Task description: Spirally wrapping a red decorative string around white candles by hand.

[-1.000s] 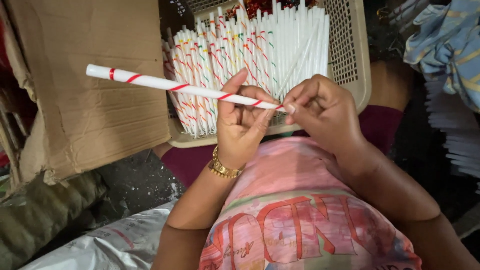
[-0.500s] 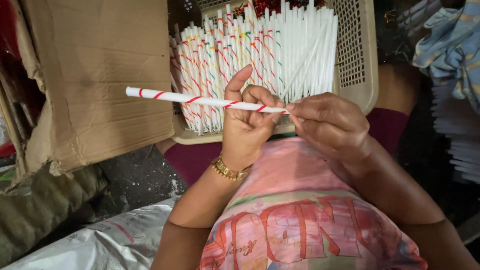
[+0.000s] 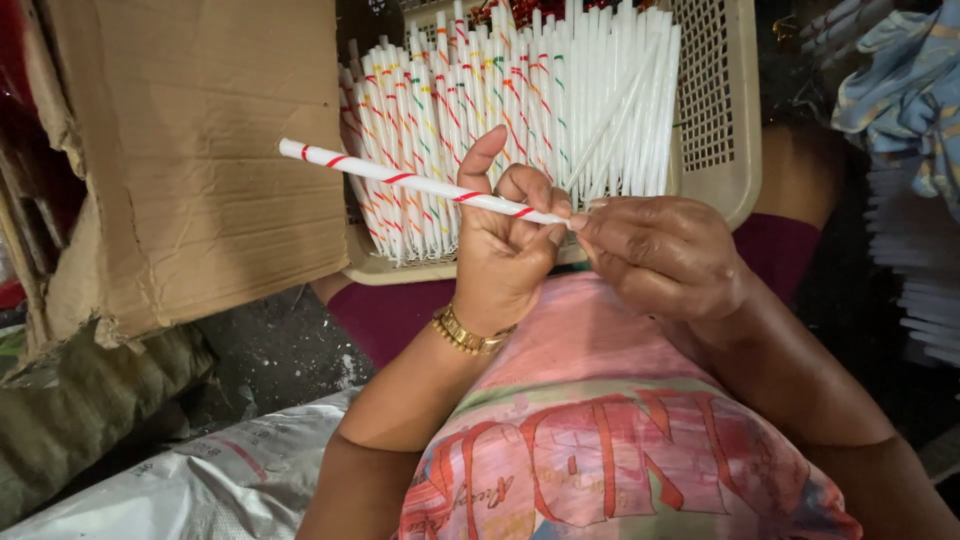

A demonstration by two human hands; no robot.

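Head view: both hands' fingers closed around one red-striped white tube.

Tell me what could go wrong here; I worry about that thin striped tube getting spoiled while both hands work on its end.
The left hand grips the red-striped paper tube only near one end, so its long free part could bend or crease. The right hand pinches the very tip, which might crush or fray. The free end pokes toward the cardboard box and could snag, and a slip might drop it among the tubes in the beige basket.
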